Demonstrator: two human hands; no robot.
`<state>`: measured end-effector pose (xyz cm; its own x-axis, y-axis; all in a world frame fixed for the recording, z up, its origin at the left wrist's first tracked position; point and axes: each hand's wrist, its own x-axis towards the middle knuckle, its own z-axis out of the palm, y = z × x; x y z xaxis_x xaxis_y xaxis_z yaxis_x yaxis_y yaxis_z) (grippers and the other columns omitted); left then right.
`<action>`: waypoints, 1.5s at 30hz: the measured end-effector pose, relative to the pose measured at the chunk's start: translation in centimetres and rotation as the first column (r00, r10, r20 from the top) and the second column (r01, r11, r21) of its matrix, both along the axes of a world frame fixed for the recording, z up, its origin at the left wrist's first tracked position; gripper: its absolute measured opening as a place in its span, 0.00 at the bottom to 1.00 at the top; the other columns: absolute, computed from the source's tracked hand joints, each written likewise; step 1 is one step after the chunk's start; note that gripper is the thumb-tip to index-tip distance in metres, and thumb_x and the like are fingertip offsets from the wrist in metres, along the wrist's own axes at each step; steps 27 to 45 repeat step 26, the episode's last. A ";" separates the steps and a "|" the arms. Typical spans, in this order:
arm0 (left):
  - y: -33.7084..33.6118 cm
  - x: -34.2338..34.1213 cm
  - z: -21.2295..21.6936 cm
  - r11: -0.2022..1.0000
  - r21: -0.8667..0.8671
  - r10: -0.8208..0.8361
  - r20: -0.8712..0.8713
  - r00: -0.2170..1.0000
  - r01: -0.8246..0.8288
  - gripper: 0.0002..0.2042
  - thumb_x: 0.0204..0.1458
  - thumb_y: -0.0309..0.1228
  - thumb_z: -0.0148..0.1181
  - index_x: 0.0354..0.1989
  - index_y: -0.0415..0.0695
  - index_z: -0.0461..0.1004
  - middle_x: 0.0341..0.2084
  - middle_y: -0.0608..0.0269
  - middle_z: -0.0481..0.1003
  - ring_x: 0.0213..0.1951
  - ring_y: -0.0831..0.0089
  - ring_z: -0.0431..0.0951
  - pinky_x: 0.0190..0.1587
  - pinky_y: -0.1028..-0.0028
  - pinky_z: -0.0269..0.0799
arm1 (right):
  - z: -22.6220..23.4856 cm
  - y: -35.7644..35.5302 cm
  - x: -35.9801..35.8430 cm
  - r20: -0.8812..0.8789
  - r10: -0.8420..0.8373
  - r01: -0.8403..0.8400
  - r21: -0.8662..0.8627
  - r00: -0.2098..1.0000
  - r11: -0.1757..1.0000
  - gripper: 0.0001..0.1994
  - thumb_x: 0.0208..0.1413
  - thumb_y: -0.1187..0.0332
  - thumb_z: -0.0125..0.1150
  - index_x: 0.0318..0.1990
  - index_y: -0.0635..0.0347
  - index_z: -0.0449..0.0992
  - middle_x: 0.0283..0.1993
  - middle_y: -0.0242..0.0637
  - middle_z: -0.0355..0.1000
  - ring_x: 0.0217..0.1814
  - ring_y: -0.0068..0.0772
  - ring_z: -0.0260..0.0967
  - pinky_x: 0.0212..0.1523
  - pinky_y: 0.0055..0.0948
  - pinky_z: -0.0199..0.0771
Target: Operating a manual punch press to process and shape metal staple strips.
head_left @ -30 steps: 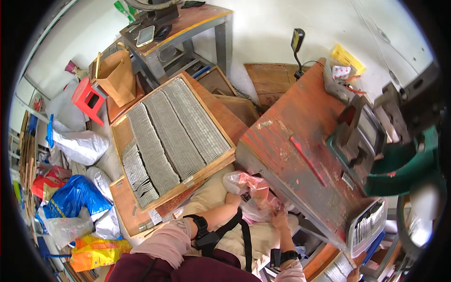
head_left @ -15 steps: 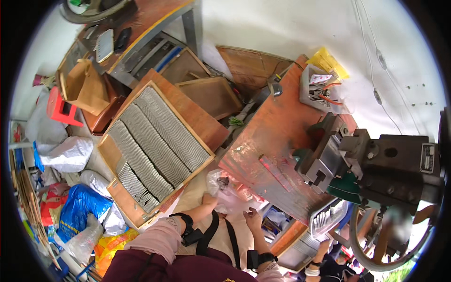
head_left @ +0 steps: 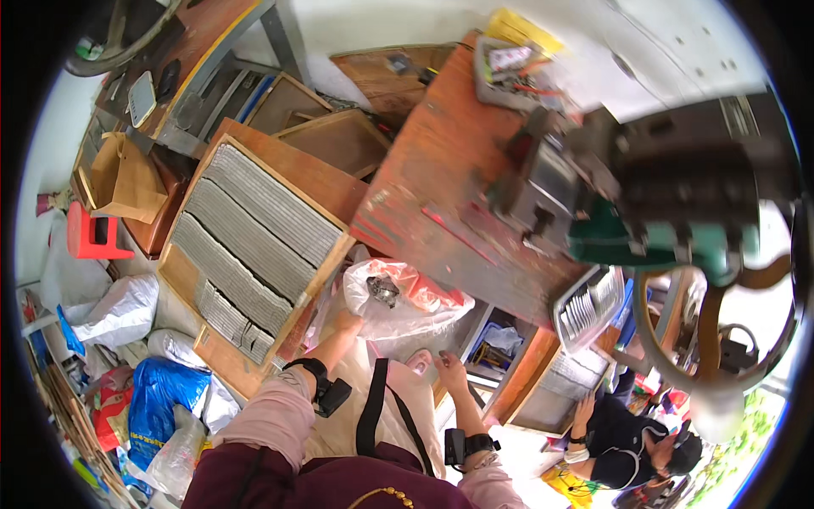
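My left hand (head_left: 346, 323) is beside the left edge of a clear and red plastic bag (head_left: 413, 321), near the wooden tray's lower right corner. Its fingers blur together, and whether they grip the bag cannot be made out. Inside the bag lies a small heap of dark, shiny scraps (head_left: 383, 291). To the right, my right hand (head_left: 450, 370) hovers in front of the bag with fingers curled in. A small dark spot shows at its fingertips, too small to name. Left of both hands, the wooden tray (head_left: 307, 287) bears rows of thin grey metal pieces (head_left: 254, 212).
A red-brown workbench (head_left: 424, 178) carries a dark machine (head_left: 678, 178) with a handwheel (head_left: 649, 339). A white basket (head_left: 585, 310) of metal pieces stands at its near corner. Another person (head_left: 623, 441) works at lower right. Bags (head_left: 165, 399) crowd the left floor.
The view has swung, so the bench and machine sit higher and the bag shows more fully. The other person has come further into view. Both my hands remain near the bag.
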<state>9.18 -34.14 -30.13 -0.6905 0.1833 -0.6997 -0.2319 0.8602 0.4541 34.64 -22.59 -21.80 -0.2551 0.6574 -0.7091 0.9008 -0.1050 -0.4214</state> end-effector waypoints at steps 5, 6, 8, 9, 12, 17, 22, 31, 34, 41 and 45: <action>-2.8 4.1 -0.2 1.000 0.003 -0.010 0.092 0.996 0.010 0.18 0.38 0.24 0.53 0.42 0.34 0.74 0.36 0.42 0.77 0.45 0.49 0.76 0.47 0.62 0.69 | -0.2 -1.4 7.3 -0.079 0.044 -0.044 -0.003 0.996 0.999 0.23 0.50 0.55 0.60 0.48 0.64 0.74 0.38 0.51 0.76 0.43 0.45 0.75 0.45 0.35 0.72; -3.5 4.9 -0.7 0.999 -0.010 -0.049 0.013 0.999 0.050 0.18 0.38 0.24 0.53 0.41 0.34 0.75 0.35 0.42 0.77 0.44 0.49 0.76 0.46 0.62 0.69 | -0.1 -1.2 8.7 -0.077 0.071 -0.073 -0.026 0.995 0.997 0.23 0.50 0.55 0.60 0.47 0.64 0.74 0.38 0.51 0.76 0.43 0.44 0.75 0.45 0.35 0.72; -5.5 6.8 -1.7 0.981 0.025 -0.191 -0.014 0.982 0.191 0.16 0.38 0.25 0.53 0.38 0.33 0.75 0.34 0.37 0.76 0.40 0.45 0.77 0.39 0.60 0.71 | -0.3 -0.1 10.8 -0.097 0.012 -0.014 -0.021 0.995 1.000 0.23 0.50 0.55 0.62 0.47 0.65 0.74 0.38 0.50 0.76 0.43 0.42 0.75 0.44 0.35 0.72; -6.1 7.6 -2.3 0.972 0.031 -0.234 -0.021 0.972 0.234 0.16 0.38 0.25 0.53 0.38 0.33 0.75 0.34 0.36 0.76 0.40 0.45 0.77 0.39 0.60 0.71 | -1.0 0.7 11.2 -0.119 -0.027 0.024 -0.027 0.993 0.999 0.24 0.49 0.54 0.62 0.46 0.66 0.74 0.37 0.50 0.76 0.44 0.40 0.75 0.45 0.34 0.72; -6.6 8.3 -4.4 0.944 0.050 -0.324 -0.032 0.946 0.325 0.16 0.38 0.25 0.53 0.38 0.32 0.75 0.34 0.36 0.75 0.41 0.45 0.76 0.40 0.60 0.71 | -5.7 1.9 9.6 -0.160 -0.201 0.185 -0.107 0.966 0.977 0.28 0.48 0.53 0.64 0.50 0.68 0.71 0.38 0.46 0.76 0.43 0.37 0.75 0.43 0.30 0.72; -5.5 4.8 -4.5 0.907 0.045 -0.419 0.004 0.908 0.418 0.16 0.38 0.26 0.54 0.38 0.32 0.75 0.34 0.36 0.75 0.41 0.46 0.76 0.42 0.61 0.70 | -15.3 1.9 -0.9 0.101 -0.513 0.522 -0.106 0.852 0.846 0.51 0.39 0.43 0.68 0.62 0.72 0.51 0.57 0.57 0.64 0.51 0.48 0.70 0.42 0.36 0.75; -4.7 -1.2 -0.1 0.894 -0.100 -0.436 0.034 0.899 0.437 0.18 0.36 0.25 0.57 0.39 0.31 0.75 0.34 0.40 0.76 0.41 0.48 0.77 0.43 0.64 0.69 | -16.0 -2.0 -8.5 -0.257 -0.851 0.689 -0.502 0.459 0.523 0.09 0.55 0.65 0.55 0.39 0.59 0.70 0.28 0.37 0.68 0.26 0.33 0.68 0.21 0.40 0.71; -3.0 -3.5 3.8 0.907 -0.049 -0.407 0.162 0.899 0.419 0.18 0.37 0.25 0.55 0.41 0.39 0.77 0.38 0.42 0.77 0.43 0.49 0.77 0.44 0.61 0.70 | -11.9 -5.9 -6.0 0.003 -0.978 0.709 -0.690 0.207 0.148 0.10 0.56 0.68 0.51 0.44 0.60 0.71 0.30 0.39 0.69 0.26 0.35 0.68 0.24 0.40 0.76; -3.0 -3.5 3.8 0.907 -0.049 -0.407 0.162 0.899 0.419 0.18 0.37 0.25 0.55 0.41 0.39 0.77 0.38 0.42 0.77 0.43 0.49 0.77 0.44 0.61 0.70 | -11.9 -5.9 -6.0 0.003 -0.978 0.709 -0.690 0.207 0.148 0.10 0.56 0.68 0.51 0.44 0.60 0.71 0.30 0.39 0.69 0.26 0.35 0.68 0.24 0.40 0.76; -3.0 -3.5 3.8 0.907 -0.049 -0.407 0.162 0.899 0.419 0.18 0.37 0.25 0.55 0.41 0.39 0.77 0.38 0.42 0.77 0.43 0.49 0.77 0.44 0.61 0.70 | -11.9 -5.9 -6.0 0.003 -0.978 0.709 -0.690 0.207 0.148 0.10 0.56 0.68 0.51 0.44 0.60 0.71 0.30 0.39 0.69 0.26 0.35 0.68 0.24 0.40 0.76; -3.0 -3.5 3.8 0.907 -0.049 -0.407 0.162 0.899 0.419 0.18 0.37 0.25 0.55 0.41 0.39 0.77 0.38 0.42 0.77 0.43 0.49 0.77 0.44 0.61 0.70 | -11.9 -5.9 -6.0 0.003 -0.978 0.709 -0.690 0.207 0.148 0.10 0.56 0.68 0.51 0.44 0.60 0.71 0.30 0.39 0.69 0.26 0.35 0.68 0.24 0.40 0.76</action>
